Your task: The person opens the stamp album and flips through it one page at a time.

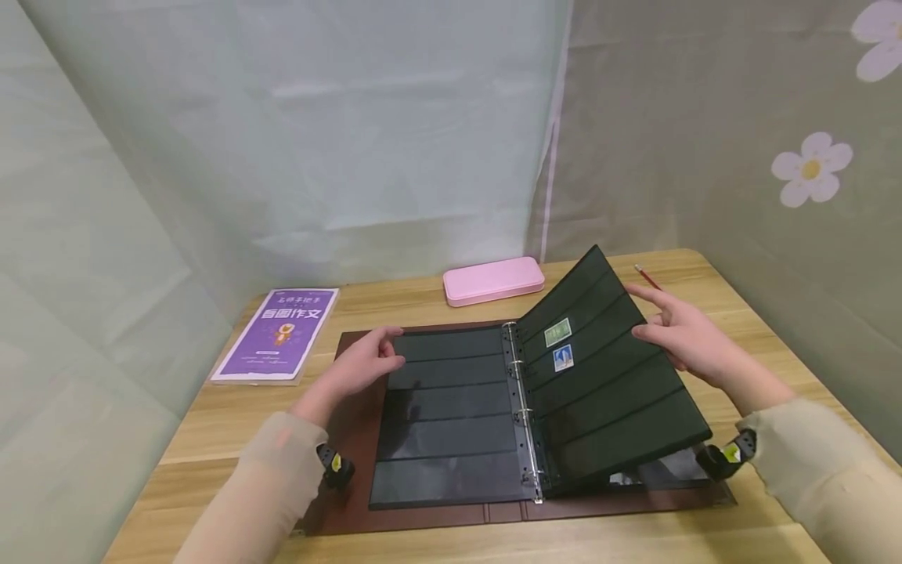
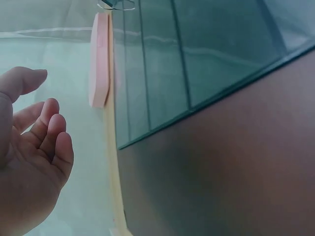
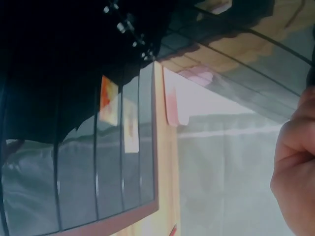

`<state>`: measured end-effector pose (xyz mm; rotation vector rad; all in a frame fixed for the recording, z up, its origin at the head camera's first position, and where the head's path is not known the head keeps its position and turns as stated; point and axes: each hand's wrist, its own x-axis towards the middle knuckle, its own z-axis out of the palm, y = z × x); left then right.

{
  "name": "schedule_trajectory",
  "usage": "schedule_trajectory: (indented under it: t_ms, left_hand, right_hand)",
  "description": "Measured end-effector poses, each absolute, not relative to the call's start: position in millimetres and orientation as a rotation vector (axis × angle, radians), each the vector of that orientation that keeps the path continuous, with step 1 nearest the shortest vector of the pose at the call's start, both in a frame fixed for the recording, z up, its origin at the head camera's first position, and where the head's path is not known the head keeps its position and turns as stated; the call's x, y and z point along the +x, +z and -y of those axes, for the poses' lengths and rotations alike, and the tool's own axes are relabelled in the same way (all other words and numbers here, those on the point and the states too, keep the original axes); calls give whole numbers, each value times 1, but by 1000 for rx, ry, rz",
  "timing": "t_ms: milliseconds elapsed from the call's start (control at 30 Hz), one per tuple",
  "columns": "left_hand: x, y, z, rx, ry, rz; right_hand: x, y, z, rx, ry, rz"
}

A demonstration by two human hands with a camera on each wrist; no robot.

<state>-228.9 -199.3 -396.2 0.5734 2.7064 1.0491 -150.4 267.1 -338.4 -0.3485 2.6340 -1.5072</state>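
A ring-bound stamp album with a brown cover [image 1: 359, 427] lies open on the table. Its left black page [image 1: 451, 399] is flat, crossed by clear strip pockets. My right hand [image 1: 687, 337] pinches the outer edge of a raised black page [image 1: 620, 376], which stands tilted up from the rings [image 1: 523, 415]. That page carries a green stamp [image 1: 558, 333] and a blue stamp [image 1: 563, 358]. Under it, the right wrist view shows a page with an orange-red stamp [image 3: 109, 101] and a pale stamp [image 3: 130, 127]. My left hand [image 2: 34, 142], fingers loosely bent and holding nothing, is by the left page's upper outer corner.
Behind the album lies a pink pencil case [image 1: 493, 281]. A purple booklet [image 1: 276, 335] is at the table's left side. Beyond my right hand a red pencil [image 1: 646, 276] shows partly. Fabric curtains [image 1: 395, 157] stand close around the table.
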Motion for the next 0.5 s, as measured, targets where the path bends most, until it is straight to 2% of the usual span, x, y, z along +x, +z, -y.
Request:
schedule_trajectory:
  t_ms: [500]
  left_hand:
    - [-229, -369, 181, 557, 1137, -2635]
  right_hand:
    - [-152, -310, -225, -356, -1588, -2619]
